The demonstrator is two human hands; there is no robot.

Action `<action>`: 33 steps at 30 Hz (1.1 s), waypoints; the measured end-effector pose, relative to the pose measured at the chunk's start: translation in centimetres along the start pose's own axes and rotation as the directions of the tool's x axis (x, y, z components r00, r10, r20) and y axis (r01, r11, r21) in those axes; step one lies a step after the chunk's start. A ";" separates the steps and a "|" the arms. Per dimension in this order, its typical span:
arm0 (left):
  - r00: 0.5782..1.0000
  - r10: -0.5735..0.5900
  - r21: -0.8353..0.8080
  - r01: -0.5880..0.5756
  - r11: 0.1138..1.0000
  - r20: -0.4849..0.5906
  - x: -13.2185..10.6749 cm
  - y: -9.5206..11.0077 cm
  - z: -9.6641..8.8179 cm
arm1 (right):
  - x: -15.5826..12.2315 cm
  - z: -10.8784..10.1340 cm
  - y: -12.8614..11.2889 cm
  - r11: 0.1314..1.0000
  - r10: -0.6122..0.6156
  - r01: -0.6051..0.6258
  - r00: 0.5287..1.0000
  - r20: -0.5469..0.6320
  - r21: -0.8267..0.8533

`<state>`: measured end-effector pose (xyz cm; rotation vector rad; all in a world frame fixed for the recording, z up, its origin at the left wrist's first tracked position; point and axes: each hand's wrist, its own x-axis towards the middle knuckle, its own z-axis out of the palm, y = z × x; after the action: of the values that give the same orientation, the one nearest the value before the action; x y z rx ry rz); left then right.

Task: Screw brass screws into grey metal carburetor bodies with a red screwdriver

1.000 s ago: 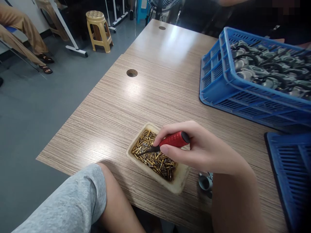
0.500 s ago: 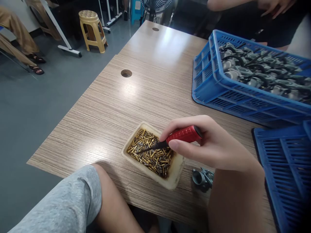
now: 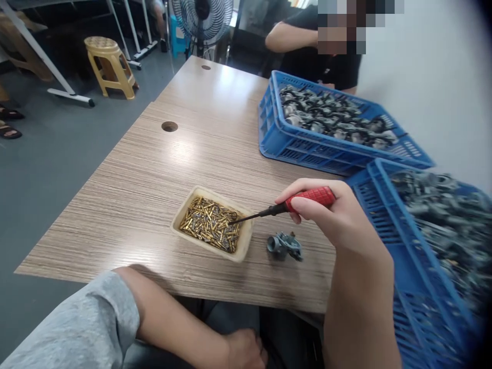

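My right hand (image 3: 325,207) grips a red-handled screwdriver (image 3: 310,197), and its thin black shaft reaches left over the table. The tip sits at the edge of a pile of small brass screws (image 3: 209,224), which fill a shallow cream tray (image 3: 215,195). To the right of the tray lies a grey metal carburettor (image 3: 283,246), below my right hand and apart from it. My left hand (image 3: 244,349) rests low in my lap, below the table edge, with a grey sleeve on that arm. It holds nothing that I can see.
A blue plastic crate (image 3: 269,128) full of grey carburettors stands on the table, and a second loaded crate (image 3: 380,195) looms at the right. Beyond them stands a person in a black shirt (image 3: 307,46). A stool and a fan stand on the floor behind the table.
My view has swung right and back, so the table looks smaller. My right hand has drawn the screwdriver out to the tray's edge. The second crate now shows its load, and my left hand has come into view.
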<state>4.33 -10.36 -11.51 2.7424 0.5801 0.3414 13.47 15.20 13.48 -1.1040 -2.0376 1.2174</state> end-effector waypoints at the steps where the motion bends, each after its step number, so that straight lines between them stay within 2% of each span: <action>1: 0.994 0.098 -0.048 -0.096 0.994 0.052 0.5 -0.1 0.1 | -1.2 -0.4 0.3 0.999 0.026 -0.024 0.998 -0.053 0.029; 3: 0.985 0.160 -0.083 -0.154 0.985 0.068 1.0 0.3 -0.5 | -3.8 -1.1 0.9 0.995 0.067 -0.053 0.985 -0.157 0.090; 4: 0.990 0.137 -0.085 -0.133 0.987 0.044 1.1 0.6 -1.1 | -5.1 -1.5 1.1 0.991 0.087 -0.064 0.975 -0.204 0.115; 6: 0.997 0.054 -0.101 -0.059 0.993 -0.055 1.0 1.1 -2.6 | -7.6 -2.1 1.7 0.983 0.127 -0.085 0.953 -0.276 0.161; 8: 0.976 -0.120 -0.144 0.095 0.985 -0.182 0.4 1.2 -4.3 | -9.8 -2.4 2.4 0.973 0.154 -0.085 0.933 -0.326 0.216; 9: 0.933 -0.258 -0.186 0.215 0.959 -0.249 0.0 1.0 -5.2 | -10.8 -2.4 2.8 0.965 0.163 -0.078 0.924 -0.345 0.250; 11: 0.805 -0.483 -0.302 0.393 0.869 -0.343 -0.9 0.4 -6.7 | -12.5 -2.1 3.9 0.943 0.191 -0.066 0.909 -0.369 0.325; 13: 0.687 -0.589 -0.370 0.462 0.806 -0.426 -1.6 -0.5 -7.9 | -13.9 -1.4 5.3 0.914 0.241 -0.077 0.892 -0.382 0.397; 14: 0.654 -0.610 -0.380 0.479 0.792 -0.447 -1.7 -1.0 -8.4 | -14.5 -1.0 6.0 0.898 0.266 -0.083 0.884 -0.385 0.432; 15: 0.640 -0.614 -0.375 0.486 0.789 -0.462 -1.7 -1.4 -8.8 | -14.9 -0.5 6.7 0.883 0.284 -0.078 0.874 -0.394 0.463; 19: 0.629 -0.598 -0.317 0.511 0.799 -0.497 0.0 -3.1 -10.3 | -16.1 1.4 9.3 0.822 0.368 -0.075 0.826 -0.426 0.565; 23: 0.610 -0.631 -0.283 0.574 0.769 -0.479 2.5 -5.0 -11.3 | -16.8 2.4 10.9 0.770 0.419 -0.058 0.798 -0.434 0.635; 27: 0.633 -0.639 -0.252 0.596 0.762 -0.437 3.7 -6.4 -11.2 | -17.3 2.7 11.9 0.733 0.432 -0.030 0.792 -0.431 0.679; 33: 0.668 -0.624 -0.183 0.609 0.772 -0.407 4.3 -6.8 -11.1 | -17.8 2.9 13.3 0.691 0.456 -0.024 0.790 -0.411 0.722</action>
<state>2.48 0.17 -2.99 2.2283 1.5574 0.7973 25.85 2.38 -0.07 -1.1799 -0.8525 1.3915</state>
